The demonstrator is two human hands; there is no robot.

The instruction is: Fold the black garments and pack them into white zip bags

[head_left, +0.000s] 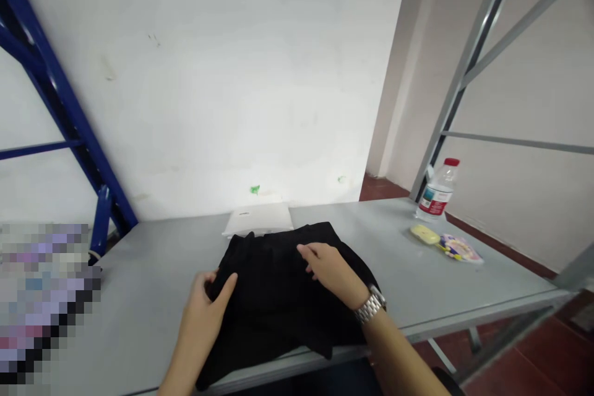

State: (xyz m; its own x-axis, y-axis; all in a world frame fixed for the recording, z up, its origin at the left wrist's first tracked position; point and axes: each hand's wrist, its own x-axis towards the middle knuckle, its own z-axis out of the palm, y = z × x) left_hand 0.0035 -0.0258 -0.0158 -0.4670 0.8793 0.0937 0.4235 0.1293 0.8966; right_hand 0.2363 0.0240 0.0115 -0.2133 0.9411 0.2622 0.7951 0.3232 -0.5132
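Note:
A black garment (278, 297) lies spread in front of me, its lower edge hanging a little over the table's front; its exact kind is hard to tell. At its left edge, my left hand (211, 297) grips the cloth, thumb on top and fingers tucked at the side. My right hand (327, 266), with a metal-band watch (370, 304) on the wrist, is over the upper right part of the garment. Its fingers are curled in, thumb and forefinger close together; whether they pinch any cloth is hidden. Behind the garment lies a flat white package (260, 218), partly covered by it.
The grey table (153, 284) backs onto a white panel. To the right stand a water bottle with a red cap (435, 195), a pale yellow case (424, 234) and a colourful flat item (461, 249). A pixelated area covers the left edge. Blue (69, 99) and grey metal posts flank the table.

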